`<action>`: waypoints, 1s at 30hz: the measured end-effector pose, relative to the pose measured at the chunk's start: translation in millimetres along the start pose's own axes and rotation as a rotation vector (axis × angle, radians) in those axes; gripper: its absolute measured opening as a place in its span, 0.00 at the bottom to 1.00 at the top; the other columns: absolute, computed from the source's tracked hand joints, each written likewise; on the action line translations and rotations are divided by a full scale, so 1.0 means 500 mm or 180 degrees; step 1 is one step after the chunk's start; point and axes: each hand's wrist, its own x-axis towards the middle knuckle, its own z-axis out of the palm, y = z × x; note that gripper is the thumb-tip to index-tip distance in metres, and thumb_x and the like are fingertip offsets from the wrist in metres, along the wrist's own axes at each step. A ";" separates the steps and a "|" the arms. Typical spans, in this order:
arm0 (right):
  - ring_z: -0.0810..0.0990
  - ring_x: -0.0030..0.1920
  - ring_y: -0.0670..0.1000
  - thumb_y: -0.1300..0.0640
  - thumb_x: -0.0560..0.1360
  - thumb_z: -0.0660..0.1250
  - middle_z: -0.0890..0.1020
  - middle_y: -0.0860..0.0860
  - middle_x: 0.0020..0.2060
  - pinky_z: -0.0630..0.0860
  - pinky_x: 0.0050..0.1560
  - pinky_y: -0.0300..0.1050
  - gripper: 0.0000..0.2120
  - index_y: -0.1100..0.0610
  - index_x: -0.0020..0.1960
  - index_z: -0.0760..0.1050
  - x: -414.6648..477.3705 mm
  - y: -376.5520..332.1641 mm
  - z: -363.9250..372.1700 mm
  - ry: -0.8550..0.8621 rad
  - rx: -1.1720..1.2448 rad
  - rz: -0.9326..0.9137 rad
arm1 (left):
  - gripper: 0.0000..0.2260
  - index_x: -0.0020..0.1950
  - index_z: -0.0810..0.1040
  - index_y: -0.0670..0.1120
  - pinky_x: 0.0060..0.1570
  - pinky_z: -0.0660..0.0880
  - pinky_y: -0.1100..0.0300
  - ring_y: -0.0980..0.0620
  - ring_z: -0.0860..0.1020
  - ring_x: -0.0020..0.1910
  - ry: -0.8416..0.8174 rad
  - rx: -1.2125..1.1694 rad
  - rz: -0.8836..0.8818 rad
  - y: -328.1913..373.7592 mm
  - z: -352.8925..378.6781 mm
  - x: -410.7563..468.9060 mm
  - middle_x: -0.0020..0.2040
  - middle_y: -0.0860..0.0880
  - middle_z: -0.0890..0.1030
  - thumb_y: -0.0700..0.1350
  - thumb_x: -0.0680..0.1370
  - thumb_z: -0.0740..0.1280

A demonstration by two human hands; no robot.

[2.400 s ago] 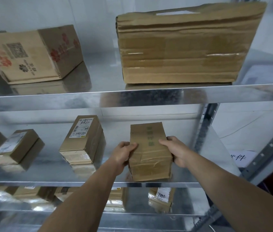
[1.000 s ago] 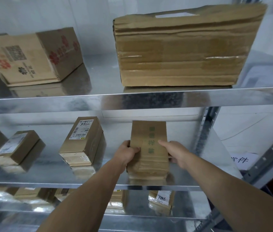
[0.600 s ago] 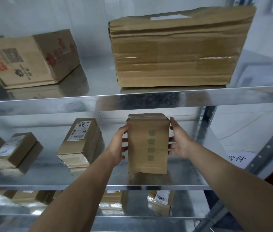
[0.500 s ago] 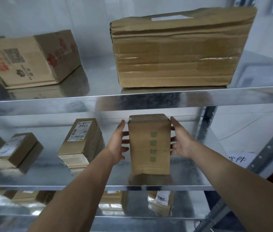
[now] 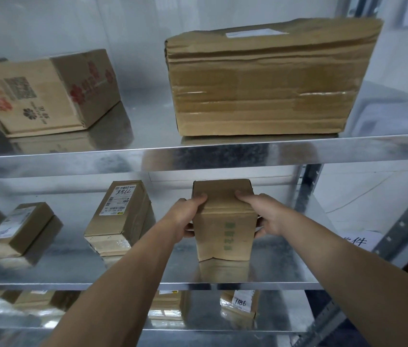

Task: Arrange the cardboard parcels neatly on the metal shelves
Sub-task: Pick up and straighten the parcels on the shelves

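Galvanised metal shelves [image 5: 197,156] in tiers, with a perforated steel upright [image 5: 403,221] beside them, carry brown cardboard parcels [image 5: 17,229] spaced apart against a plain white wall [image 5: 72,26], marking this as a parcel storeroom of the kind kept by a courier depot or pick-up point. A large taped carton [image 5: 260,91] and a carton printed with red flowers and a QR code [image 5: 35,96] sit on the upper tier, while smaller parcels below bear a printed shipping label [image 5: 120,199] and a handwritten number tag [image 5: 240,301]. A handwritten paper notice [image 5: 358,240] shows beyond the shelving at right.
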 end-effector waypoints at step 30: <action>0.84 0.53 0.57 0.27 0.75 0.61 0.86 0.55 0.52 0.81 0.58 0.57 0.32 0.53 0.63 0.77 -0.007 -0.012 -0.006 0.0026 0.0166 -0.0170 | 0.21 0.66 0.73 0.50 0.62 0.72 0.51 0.49 0.76 0.55 0.0080 0.0208 0.0084 0.011 -0.005 -0.004 0.55 0.51 0.79 0.63 0.81 0.62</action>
